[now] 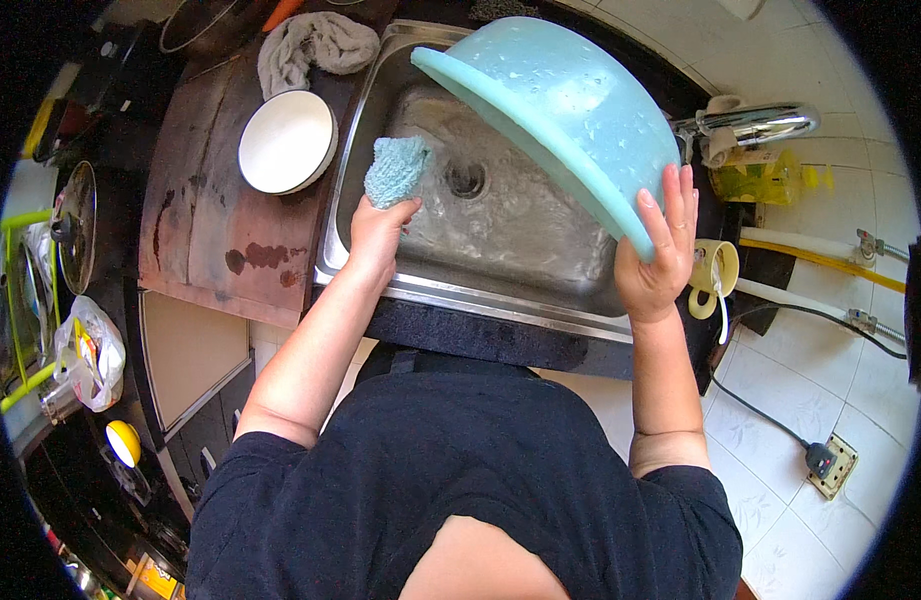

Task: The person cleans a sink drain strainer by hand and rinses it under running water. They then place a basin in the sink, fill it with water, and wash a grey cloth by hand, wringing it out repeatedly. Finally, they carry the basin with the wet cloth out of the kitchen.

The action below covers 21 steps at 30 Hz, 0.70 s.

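My left hand (378, 236) grips a bunched light-blue textured cloth (396, 169) over the left side of a stainless steel sink (498, 232). My right hand (659, 255) holds a large light-blue plastic basin (573, 90) by its rim, fingers against the wet outer wall; the thumb is hidden. The basin is tilted on its side over the sink's back right, with its mouth towards the sink floor. Shallow water spreads around the drain (466, 178).
White bowls (288, 142), seemingly stacked, and a grey rag (318, 49) lie on a stained wooden board (205, 217) at left. On the right are a chrome faucet (768, 124), a yellow-green liquid bottle (760, 180), a cream mug (714, 262) and a plugged-in wall socket (835, 465).
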### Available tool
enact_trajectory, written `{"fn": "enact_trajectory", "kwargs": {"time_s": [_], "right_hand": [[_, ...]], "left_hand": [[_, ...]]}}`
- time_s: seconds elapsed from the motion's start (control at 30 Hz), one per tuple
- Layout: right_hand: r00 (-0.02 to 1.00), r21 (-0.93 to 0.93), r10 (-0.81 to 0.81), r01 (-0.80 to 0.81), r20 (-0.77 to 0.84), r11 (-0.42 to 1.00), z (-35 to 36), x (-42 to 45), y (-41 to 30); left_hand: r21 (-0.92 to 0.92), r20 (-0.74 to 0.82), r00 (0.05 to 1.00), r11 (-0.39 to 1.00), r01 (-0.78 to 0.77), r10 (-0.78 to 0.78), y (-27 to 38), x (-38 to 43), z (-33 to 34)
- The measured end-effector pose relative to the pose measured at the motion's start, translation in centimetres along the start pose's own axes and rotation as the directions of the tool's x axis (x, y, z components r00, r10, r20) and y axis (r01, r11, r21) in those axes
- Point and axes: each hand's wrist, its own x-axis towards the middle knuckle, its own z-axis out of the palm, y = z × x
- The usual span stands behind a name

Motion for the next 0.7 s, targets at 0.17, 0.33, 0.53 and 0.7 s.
{"fn": "enact_trajectory", "kwargs": {"time_s": [0.17,0.33,0.53,0.7], "right_hand": [[0.974,0.108,0.223,-0.218,-0.038,0.97,2.0,-1.5,0.6],[0.417,0.568,0.875,-0.794,0.246,0.218,4.4,-5.2,4.0],[0.168,0.654,0.849,-0.716,0.501,-0.244,5.5,-8.4,6.8],[0.235,0.536,0.866,-0.843,0.441,-0.044,5.0,-7.6,7.6]], "left_hand": [[0.137,0.183,0.983,0.99,-0.043,0.018,1.0,-1.1,1.8],[0.343,0.163,0.955,0.893,-0.291,0.248,0.0,-0.1,2.7],[0.039,0.059,0.926,0.928,0.371,-0.373,-0.7,0.3,2.5],[-0.14,0.251,0.884,0.888,0.437,-0.395,-3.2,0.8,2.5]]}}
